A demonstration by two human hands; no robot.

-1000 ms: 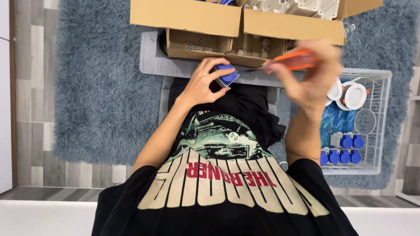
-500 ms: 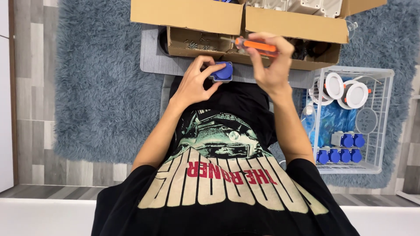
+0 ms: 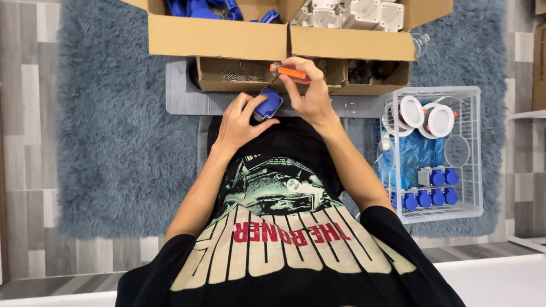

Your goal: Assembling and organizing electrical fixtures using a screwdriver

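Blue socket cover [image 3: 268, 104] sits pinched in the left hand [image 3: 238, 122], over the grey board's [image 3: 187, 102] near edge. At its 1 o'clock, the right hand [image 3: 310, 94] grips an orange-handled screwdriver [image 3: 290, 72]. Loose pinch: the tip may skid, and the cover could drop onto the shaggy rug [image 3: 114, 142].

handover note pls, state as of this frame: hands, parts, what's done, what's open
Left hand: holds a small blue part over the lap, near the grey board.
Right hand: grips an orange-handled screwdriver, its tip hidden by the hand.
Around: open cardboard boxes ahead hold blue and white parts; a low tray holds loose screws. A white wire basket on the person's right holds blue-and-grey assembled units and round white fittings.
Done: units in the basket look assembled.
Open: cannot tell whether the held part has its screw in.
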